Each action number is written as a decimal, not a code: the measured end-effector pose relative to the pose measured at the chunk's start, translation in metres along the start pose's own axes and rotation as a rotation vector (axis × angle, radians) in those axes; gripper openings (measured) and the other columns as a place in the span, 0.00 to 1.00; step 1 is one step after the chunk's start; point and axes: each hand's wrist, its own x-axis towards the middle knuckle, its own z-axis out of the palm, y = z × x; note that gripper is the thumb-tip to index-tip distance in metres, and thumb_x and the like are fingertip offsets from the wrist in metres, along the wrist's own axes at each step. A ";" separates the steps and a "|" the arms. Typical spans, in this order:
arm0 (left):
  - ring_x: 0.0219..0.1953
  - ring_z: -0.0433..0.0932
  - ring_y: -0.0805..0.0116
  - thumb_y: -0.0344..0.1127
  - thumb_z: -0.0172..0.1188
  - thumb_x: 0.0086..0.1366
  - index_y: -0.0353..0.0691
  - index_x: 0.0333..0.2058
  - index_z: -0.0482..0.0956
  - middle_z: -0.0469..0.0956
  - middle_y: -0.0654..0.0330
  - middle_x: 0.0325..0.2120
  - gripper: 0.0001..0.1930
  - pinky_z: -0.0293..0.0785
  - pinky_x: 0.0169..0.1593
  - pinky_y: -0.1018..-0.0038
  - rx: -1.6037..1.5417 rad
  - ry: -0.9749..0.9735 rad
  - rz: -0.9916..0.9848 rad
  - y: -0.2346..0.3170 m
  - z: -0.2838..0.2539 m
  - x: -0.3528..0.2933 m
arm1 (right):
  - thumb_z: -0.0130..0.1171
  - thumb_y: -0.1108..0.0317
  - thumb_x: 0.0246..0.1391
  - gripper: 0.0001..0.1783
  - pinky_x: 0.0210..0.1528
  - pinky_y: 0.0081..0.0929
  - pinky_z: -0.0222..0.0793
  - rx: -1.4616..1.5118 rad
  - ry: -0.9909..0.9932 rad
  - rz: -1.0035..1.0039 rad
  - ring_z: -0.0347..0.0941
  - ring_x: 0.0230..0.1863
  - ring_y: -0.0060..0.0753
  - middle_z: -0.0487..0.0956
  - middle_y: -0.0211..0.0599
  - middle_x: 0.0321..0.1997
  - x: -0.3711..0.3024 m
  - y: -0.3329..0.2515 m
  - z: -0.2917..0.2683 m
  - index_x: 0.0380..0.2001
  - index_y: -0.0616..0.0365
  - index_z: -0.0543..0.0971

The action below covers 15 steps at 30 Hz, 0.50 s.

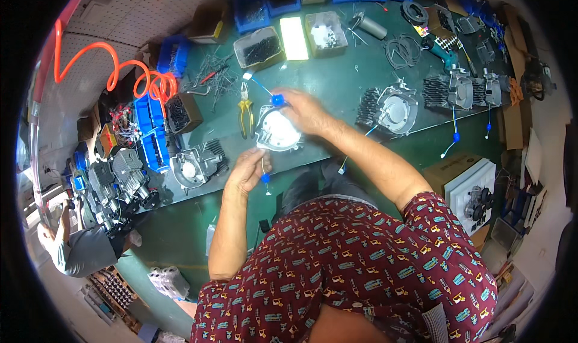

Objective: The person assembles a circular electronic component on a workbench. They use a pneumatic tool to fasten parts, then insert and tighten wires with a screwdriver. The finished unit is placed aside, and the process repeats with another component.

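A round cast-metal motor housing [278,129] lies on the green workbench in front of me, brightly lit. My right hand [306,111] reaches over its upper right side, fingers closed at a blue plastic piece [278,100] on a thin wire. That wire runs up left to a small white connector [247,76]. At the housing's lower left, my left hand [247,169] pinches a thin wire by the edge; a blue piece [265,178] hangs from it over the bench edge. Its exact fingertip contact is partly hidden. Yellow-handled pliers [245,115] lie just left of the housing.
Similar finned housings stand right [396,111] and left [191,167], some with hanging wires. Parts bins [257,48], loose metal rods [211,72] and a green power drill [444,55] are on the bench. An orange coiled hose [114,60] hangs left; another person [90,250] sits far left.
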 end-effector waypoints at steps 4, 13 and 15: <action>0.29 0.77 0.76 0.29 0.61 0.67 0.37 0.39 0.79 0.80 0.65 0.29 0.04 0.76 0.35 0.77 0.264 0.142 0.124 -0.002 0.008 -0.002 | 0.57 0.74 0.54 0.24 0.63 0.39 0.69 0.010 0.007 0.013 0.74 0.60 0.53 0.78 0.48 0.59 0.001 0.001 0.004 0.56 0.60 0.76; 0.19 0.68 0.79 0.33 0.63 0.67 0.37 0.31 0.79 0.75 0.70 0.20 0.07 0.62 0.24 0.78 0.806 0.508 0.649 -0.034 0.026 0.006 | 0.56 0.75 0.54 0.25 0.65 0.40 0.68 -0.014 -0.019 0.043 0.71 0.63 0.50 0.76 0.43 0.62 0.003 -0.003 0.003 0.57 0.56 0.75; 0.17 0.65 0.80 0.32 0.59 0.68 0.39 0.32 0.78 0.72 0.70 0.19 0.05 0.58 0.22 0.81 0.498 0.418 0.342 -0.031 0.027 0.004 | 0.55 0.75 0.54 0.25 0.66 0.40 0.67 -0.012 -0.023 0.031 0.71 0.63 0.50 0.76 0.43 0.62 0.003 0.000 0.004 0.57 0.56 0.75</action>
